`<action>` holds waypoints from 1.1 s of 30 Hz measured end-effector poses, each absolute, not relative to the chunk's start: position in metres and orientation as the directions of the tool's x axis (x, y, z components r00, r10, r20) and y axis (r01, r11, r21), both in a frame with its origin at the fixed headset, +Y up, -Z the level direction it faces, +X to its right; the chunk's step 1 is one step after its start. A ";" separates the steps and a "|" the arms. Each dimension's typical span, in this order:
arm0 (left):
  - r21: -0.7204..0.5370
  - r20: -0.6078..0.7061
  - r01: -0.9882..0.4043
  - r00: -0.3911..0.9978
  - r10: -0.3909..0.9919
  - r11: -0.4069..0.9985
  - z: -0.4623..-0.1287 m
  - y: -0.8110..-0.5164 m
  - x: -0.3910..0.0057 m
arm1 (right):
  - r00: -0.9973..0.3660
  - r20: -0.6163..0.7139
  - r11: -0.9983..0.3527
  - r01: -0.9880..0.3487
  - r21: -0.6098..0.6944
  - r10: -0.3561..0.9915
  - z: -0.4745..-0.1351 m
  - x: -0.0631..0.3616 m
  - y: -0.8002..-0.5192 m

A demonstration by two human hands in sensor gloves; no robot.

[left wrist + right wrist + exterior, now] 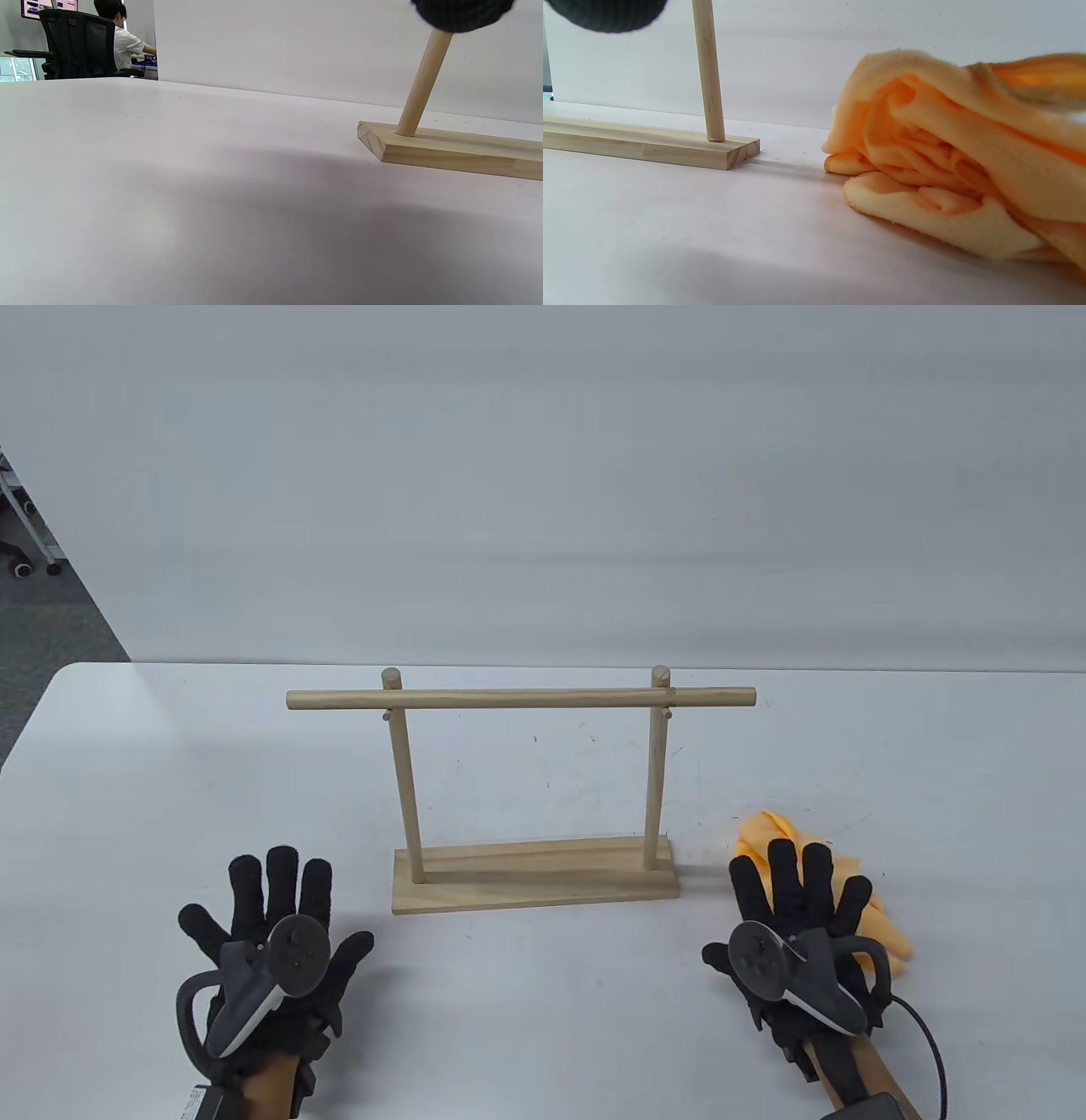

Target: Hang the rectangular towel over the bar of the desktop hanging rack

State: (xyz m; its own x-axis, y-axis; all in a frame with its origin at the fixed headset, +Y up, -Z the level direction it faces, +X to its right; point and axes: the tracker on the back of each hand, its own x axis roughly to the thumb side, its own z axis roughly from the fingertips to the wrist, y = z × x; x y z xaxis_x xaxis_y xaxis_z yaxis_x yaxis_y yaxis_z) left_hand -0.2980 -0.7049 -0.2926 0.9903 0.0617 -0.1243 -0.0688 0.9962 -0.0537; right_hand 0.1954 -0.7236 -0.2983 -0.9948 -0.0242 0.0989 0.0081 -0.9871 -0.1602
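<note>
Nearest, left hand [271,937] flat, fingers spread, holding nothing. Right hand [793,933] likewise splayed above crumpled orange towel [768,836], contact unclear. Beyond fingertips, between both hands, wooden hanging rack [530,789], bar [522,698] bare.

No legible text, labels, brands, numbers or signs in any of the three views.

Checked: the wooden rack [526,797] carries no markings on bar, posts or base. The orange towel [958,169] shows no tag or print. Trackers on the left hand [271,950] and right hand [789,950] show only unmarked round buttons. A small pale label sits by the left wrist at the bottom edge of the table view; too small to read. The screen [48,6] in the far corner of the left wrist view shows coloured blocks, with characters too blurred to read.
</note>
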 end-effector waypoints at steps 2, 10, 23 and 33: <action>-0.038 -0.123 -0.070 0.990 0.065 0.997 -0.292 -0.704 -0.298 | -0.994 0.107 -0.986 -0.005 -0.168 -0.013 -0.298 0.197 -0.722; -0.026 -0.124 -0.096 0.988 0.092 0.995 -0.287 -0.702 -0.299 | -0.994 0.104 -0.991 -0.038 -0.125 0.025 -0.300 0.204 -0.721; -0.055 -0.141 -0.173 0.976 0.164 0.983 -0.288 -0.706 -0.303 | -0.967 -0.220 -0.980 -0.089 -0.180 0.128 -0.311 0.294 -0.716; -0.064 -0.147 -0.220 0.967 0.209 0.973 -0.288 -0.707 -0.303 | -0.962 -0.256 -0.957 -0.023 -0.290 0.100 -0.316 0.297 -0.721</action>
State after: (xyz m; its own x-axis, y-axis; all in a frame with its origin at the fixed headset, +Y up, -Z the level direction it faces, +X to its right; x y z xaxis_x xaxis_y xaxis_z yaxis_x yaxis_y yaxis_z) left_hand -0.3034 -0.7073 -0.2875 0.9668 0.2089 -0.1471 -0.2200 0.9734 -0.0639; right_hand 0.2967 -0.7213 -0.3156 -0.9615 0.1001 -0.2559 -0.0226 -0.9569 -0.2896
